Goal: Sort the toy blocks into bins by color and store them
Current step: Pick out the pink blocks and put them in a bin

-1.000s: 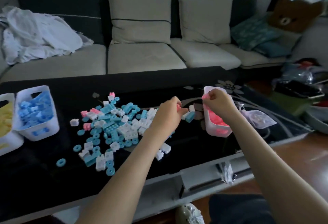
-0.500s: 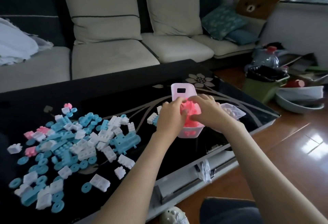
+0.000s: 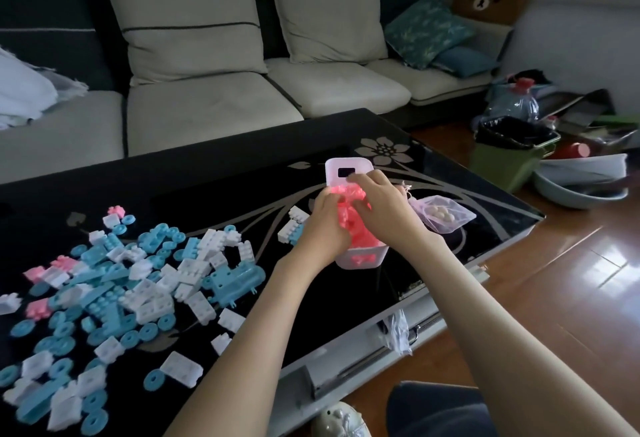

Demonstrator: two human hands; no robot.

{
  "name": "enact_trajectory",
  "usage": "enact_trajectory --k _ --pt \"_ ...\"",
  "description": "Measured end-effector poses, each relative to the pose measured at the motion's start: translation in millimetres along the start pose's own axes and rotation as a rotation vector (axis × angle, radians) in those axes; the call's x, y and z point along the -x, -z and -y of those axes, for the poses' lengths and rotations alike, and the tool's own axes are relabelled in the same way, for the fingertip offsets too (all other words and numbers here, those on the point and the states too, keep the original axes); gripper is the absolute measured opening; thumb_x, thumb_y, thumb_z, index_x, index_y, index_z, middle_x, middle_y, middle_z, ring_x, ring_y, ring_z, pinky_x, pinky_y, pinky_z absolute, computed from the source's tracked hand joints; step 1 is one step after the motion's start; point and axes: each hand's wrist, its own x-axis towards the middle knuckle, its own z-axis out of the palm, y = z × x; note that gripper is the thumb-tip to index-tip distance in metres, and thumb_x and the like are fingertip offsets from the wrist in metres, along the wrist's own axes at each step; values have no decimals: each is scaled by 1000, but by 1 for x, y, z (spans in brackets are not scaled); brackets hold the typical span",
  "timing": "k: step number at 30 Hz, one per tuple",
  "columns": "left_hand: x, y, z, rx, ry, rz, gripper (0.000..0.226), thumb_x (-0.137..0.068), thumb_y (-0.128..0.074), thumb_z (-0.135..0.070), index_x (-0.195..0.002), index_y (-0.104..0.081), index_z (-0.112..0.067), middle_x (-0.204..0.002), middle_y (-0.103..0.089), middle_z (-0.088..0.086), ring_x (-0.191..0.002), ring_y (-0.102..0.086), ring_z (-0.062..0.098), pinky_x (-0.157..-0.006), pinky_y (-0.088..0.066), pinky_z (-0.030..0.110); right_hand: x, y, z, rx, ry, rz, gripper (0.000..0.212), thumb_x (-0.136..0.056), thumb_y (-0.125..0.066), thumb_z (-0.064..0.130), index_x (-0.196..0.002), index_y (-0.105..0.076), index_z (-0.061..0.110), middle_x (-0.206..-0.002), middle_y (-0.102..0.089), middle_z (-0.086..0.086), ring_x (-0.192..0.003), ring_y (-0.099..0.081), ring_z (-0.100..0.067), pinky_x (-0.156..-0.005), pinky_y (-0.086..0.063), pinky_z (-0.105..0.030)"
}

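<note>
As left hand point(image 3: 325, 225) and right hand point(image 3: 379, 203) rest inside, bin point(image 3: 346, 164) runs near-to-far.

Two hands point(image 3: 325, 225) point(image 3: 384, 208), one bin point(image 3: 348, 167), one mesh pouch point(image 3: 441, 217).

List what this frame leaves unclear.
Head view, all three:
Whether the left hand and right hand hold anything: both dig into the pink blocks in the pink bin.
Loose block pile: cut off by the left edge.
Mesh bag contents: pale, too small to identify.
</note>
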Motion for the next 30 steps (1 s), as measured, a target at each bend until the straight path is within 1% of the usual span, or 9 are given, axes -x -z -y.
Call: enact_trajectory --k 2,6,8,11,14,16,20,24,30 --pt "1 1 1 -59 -26 31 36 -91 -34 -16 -125 -44 -9 -134 -44 16 -109 -55 32 -91 -49 51 1 0 1 -33 7 16 28 -93 -47 10 -119 -58 14 -122 -49 -6 -92 -58 -27 -94 -38 -42" --pt "5 2 5 -161 -34 19 44 -90 -35 -3 -132 -40 -17 -145 -29 0 -106 -48 12 -82 -46 27 1 -1 -1 -119 0 -51 26 -92 -48 6 -114 -60 10 -119 -51 -8 -90 -59 -27 -76 -44 -32" --pt "8 3 6 -179 -27 14 47 -90 -34 0 -133 -38 -19 -147 -24 -3 -106 -45 9 -82 -44 25 0 0 -1 -123 0 -90 31 -93 -45 4 -120 -58 10 -122 -52 -9 -93 -59 -27 -78 -43 -32" --pt "10 3 7 -179 -27 32 50 -90 -36 0 -136 -35 -18 -153 -12 -6 -117 -45 15 -94 -46 32 -1 0 -1 16 -48 34 45 -93 -42 6 -137 -46 19 -140 -45 -4 -110 -55 -25 -107 -28 -44" --pt "11 3 7 -185 5 60 67 -88 -37 3 -148 -22 -20 -156 0 -14 -124 -44 18 -94 -49 38 3 4 0 140 -94 204 52 -95 -38 12 -145 -33 27 -151 -32 3 -120 -50 -18 -115 -11 -46" --pt "11 3 4 -139 26 82 67 -91 -35 -3 -149 -15 -31 -155 -1 -14 -129 -39 20 -97 -47 41 7 17 2 119 -106 249 51 -95 -41 17 -144 -33 28 -149 -35 3 -126 -44 -20 -113 -16 -44" --pt "9 0 0 -219 100 121 79 -86 -38 -2 -148 -8 -41 -155 13 -14 -145 -3 24 -111 -28 51 18 41 10 133 -108 386 45 -94 -48 29 -138 -42 26 -138 -47 0 -122 -47 -22 -107 -31 -44" --pt "5 -2 1 -224 41 79 40 -91 -49 -16 -129 -47 -26 -155 -1 -14 -140 -20 22 -109 -32 48 27 39 15 197 -64 379 39 -96 -44 36 -133 -50 26 -137 -48 1 -126 -42 -18 -109 -23 -39" --pt "6 -2 1 -115 -38 71 33 -87 -45 -22 -120 -53 -21 -146 -30 0 -117 -45 17 -91 -44 35 20 33 6 166 -105 308 38 -95 -42 43 -124 -56 24 -122 -55 0 -114 -49 -20 -102 -27 -37"
